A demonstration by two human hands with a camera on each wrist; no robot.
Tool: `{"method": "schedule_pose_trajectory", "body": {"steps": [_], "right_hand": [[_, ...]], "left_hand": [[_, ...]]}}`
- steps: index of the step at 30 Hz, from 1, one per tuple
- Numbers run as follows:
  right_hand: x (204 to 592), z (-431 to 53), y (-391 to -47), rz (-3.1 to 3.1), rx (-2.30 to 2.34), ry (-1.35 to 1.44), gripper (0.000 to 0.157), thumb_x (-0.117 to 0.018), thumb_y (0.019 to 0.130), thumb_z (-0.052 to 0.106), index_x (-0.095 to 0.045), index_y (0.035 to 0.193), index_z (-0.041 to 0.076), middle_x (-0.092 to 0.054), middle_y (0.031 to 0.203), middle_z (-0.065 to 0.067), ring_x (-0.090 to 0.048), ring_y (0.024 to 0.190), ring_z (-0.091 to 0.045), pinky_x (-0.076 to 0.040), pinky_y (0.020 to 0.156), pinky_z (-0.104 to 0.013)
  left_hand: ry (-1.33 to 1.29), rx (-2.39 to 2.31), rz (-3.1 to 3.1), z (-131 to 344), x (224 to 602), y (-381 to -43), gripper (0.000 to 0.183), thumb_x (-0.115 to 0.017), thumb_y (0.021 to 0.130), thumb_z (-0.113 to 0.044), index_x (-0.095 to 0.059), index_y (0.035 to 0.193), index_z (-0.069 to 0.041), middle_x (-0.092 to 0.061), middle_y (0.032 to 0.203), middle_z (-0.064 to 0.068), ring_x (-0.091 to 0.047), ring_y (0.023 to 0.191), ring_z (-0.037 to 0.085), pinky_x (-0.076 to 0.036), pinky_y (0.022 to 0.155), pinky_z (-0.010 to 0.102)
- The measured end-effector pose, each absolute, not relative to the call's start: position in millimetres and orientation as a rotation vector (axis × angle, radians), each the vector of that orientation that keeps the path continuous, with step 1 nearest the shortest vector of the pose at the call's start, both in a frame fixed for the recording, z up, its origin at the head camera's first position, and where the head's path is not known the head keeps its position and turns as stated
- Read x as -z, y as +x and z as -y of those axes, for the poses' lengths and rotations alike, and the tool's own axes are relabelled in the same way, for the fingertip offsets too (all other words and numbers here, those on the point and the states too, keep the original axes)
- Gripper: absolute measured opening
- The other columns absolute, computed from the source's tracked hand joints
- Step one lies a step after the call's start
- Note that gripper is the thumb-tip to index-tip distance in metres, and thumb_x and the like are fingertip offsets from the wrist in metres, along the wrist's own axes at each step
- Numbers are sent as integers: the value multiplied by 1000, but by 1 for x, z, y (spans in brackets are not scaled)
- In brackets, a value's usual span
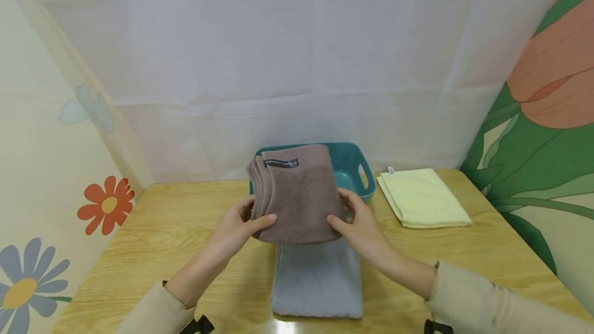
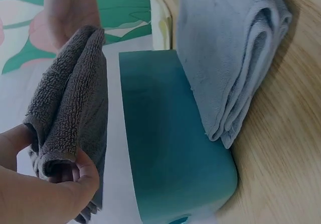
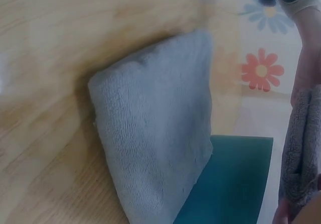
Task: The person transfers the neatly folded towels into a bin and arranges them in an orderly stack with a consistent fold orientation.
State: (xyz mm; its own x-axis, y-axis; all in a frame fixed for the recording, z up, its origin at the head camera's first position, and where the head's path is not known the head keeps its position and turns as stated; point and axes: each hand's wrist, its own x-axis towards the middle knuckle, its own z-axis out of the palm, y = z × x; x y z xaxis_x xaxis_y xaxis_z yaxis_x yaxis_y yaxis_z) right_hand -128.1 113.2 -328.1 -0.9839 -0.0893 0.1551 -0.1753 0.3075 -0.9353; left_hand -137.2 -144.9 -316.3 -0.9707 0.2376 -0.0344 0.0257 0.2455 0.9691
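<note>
Both hands hold up a folded brown towel [image 1: 301, 195] with a dark label near its top edge. My left hand [image 1: 241, 226] grips its left lower corner, thumb on the front; the left wrist view shows fingers tucked into the folded layers. On the right lower side, my right hand [image 1: 359, 220] pinches the towel with the thumb in front. Behind the towel stands a teal basket [image 1: 345, 161], partly hidden by it. A folded grey-blue towel [image 1: 317, 282] lies on the table below, close in front of the basket.
A folded pale yellow towel [image 1: 424, 197] with a small white tag lies to the right of the basket on the wooden table [image 1: 185, 220]. White cloth [image 1: 287, 66] hangs behind the table, and flower-printed panels [image 1: 533, 169] flank both sides.
</note>
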Motion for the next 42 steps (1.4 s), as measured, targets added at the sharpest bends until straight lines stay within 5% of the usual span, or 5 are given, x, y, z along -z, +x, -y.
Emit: {"method": "schedule_pose_trajectory", "body": {"steps": [7, 15, 42], "right_hand": [[328, -112, -136, 2470, -1759, 207, 53, -66, 89, -2, -47, 138, -7, -55, 131, -23, -54, 112, -33, -48, 82, -33], [322, -111, -144, 2538, -1815, 72, 62, -67, 91, 3, -39, 145, -7, -44, 145, -28, -46, 128, -42, -43, 103, -51], [324, -105, -190, 2538, -1685, 87, 63, -69, 92, 3, -39, 147, -1, -49, 141, -22, -49, 120, -36, -50, 92, -45]], "left_hand": [[165, -1856, -2291, 143, 324, -154, 55, -70, 93, -17, -50, 143, -9, -58, 135, 12, -57, 118, 26, -46, 102, 44], [154, -1900, -2270, 144, 326, -170, 55, -67, 95, -13, -47, 145, -5, -54, 138, 17, -54, 121, 29, -44, 104, 45], [67, -1888, -2237, 143, 316, -216, 62, -67, 94, -11, -40, 150, -6, -45, 149, 13, -43, 136, 28, -31, 114, 44]]}}
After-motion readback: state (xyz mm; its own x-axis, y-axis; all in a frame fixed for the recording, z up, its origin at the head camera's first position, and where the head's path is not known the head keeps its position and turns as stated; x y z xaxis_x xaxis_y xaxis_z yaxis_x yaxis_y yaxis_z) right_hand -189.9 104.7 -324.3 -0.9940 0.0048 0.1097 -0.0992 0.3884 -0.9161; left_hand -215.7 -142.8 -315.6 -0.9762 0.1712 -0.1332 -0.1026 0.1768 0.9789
